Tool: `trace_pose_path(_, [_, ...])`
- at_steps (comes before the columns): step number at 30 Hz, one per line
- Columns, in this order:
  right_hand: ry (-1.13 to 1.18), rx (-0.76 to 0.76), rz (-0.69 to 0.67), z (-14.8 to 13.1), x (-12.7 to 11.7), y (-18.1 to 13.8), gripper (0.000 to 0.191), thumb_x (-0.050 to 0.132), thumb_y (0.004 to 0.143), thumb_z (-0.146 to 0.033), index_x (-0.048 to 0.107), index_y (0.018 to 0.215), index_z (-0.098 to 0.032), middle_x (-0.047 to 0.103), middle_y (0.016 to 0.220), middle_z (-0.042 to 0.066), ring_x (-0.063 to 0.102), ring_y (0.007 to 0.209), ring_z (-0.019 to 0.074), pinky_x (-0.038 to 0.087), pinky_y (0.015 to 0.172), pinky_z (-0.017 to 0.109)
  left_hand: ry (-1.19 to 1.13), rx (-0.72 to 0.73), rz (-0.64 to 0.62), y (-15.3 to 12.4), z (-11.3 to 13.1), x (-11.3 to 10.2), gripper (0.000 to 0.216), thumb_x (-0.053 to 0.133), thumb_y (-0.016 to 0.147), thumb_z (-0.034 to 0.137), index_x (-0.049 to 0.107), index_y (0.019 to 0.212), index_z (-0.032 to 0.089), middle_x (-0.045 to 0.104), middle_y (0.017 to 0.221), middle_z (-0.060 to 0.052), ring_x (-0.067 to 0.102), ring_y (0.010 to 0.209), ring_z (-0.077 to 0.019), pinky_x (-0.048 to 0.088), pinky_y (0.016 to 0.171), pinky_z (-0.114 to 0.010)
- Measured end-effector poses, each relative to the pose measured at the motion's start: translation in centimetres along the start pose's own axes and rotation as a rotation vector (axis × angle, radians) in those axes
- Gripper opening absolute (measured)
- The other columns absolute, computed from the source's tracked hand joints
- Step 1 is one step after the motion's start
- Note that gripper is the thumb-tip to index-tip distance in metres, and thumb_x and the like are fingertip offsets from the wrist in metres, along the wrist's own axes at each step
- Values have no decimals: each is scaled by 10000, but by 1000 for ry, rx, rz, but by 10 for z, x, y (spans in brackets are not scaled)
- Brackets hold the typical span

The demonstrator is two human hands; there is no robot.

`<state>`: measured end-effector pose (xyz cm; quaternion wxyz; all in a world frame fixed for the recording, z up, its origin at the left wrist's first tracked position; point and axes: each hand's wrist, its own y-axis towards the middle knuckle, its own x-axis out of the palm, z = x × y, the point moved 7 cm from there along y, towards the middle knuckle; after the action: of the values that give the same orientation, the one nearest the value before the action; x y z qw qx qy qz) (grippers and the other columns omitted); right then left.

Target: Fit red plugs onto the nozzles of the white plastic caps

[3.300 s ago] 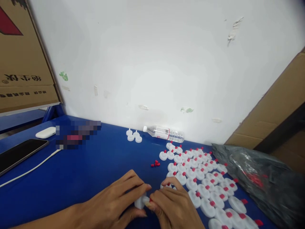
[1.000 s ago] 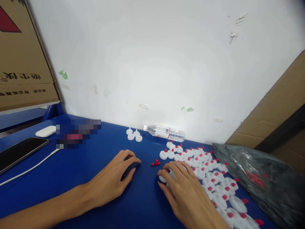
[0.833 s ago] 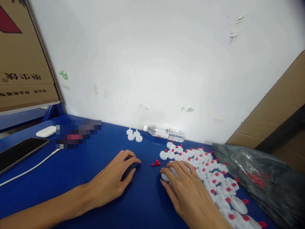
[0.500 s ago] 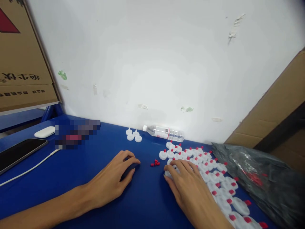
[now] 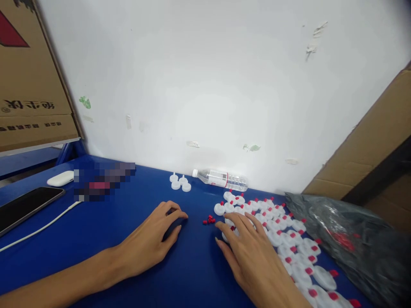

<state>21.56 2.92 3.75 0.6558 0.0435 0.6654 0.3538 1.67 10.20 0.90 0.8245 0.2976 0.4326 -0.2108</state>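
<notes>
My left hand (image 5: 160,233) rests on the blue table with its fingers curved and apart, nothing between them. Above the left edge of many white round caps with red tips (image 5: 293,235) hovers or rests my right hand (image 5: 247,248); its fingers are spread, and it covers some of the caps. Whether its fingertips touch a cap I cannot tell. Between the hands lies a small group of loose red tips (image 5: 209,220). Farther back stand several white caps with bare nozzles (image 5: 180,182), without red tips.
A clear plastic bottle (image 5: 221,179) lies along the wall. On the right is a dark plastic bag (image 5: 359,239) with red pieces showing. A phone (image 5: 28,207), a white case (image 5: 61,178) and a white cable (image 5: 41,229) lie left. Cardboard (image 5: 32,85) stands behind them.
My right hand has shifted slightly left, its thumb and index finger coming off the caps toward the loose red tips. My left hand has hardly moved.
</notes>
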Motion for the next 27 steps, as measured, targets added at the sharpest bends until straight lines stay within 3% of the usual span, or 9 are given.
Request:
trace_pose_path(7, [-24,-138,-13,-10,3,-2,417,394,1115,-330,530,1490,-209,649,1477,25,569,1395,275,413,1148,550,13,17,8,0,1,0,302,465,1071,243,596,1337,300,574,1319,-68,610,1211,-256,535,1102,-484])
trace_pose_path(14, [34,-117,-24,-11,8,-2,403,366,1113,-250,529,1479,-209,709,1392,27,631,1323,258,410,1160,530,20,23,2,1,3,0,309,450,1075,246,586,1346,306,572,1319,-62,608,1205,-255,541,1091,-486])
trace_pose_path(21, [46,-104,-53,-9,6,-3,421,417,1102,-255,495,1512,-204,673,1445,36,584,1377,264,365,1191,530,17,21,-10,1,2,0,314,453,1078,241,586,1355,302,569,1325,-64,605,1205,-255,536,1096,-493])
trace_pose_path(27, [91,-37,-18,-4,6,-1,386,514,1051,-184,580,1427,-238,750,1278,25,660,1227,256,295,1204,496,7,9,-23,0,3,1,313,451,1080,251,582,1359,305,561,1332,-60,600,1209,-251,534,1095,-483])
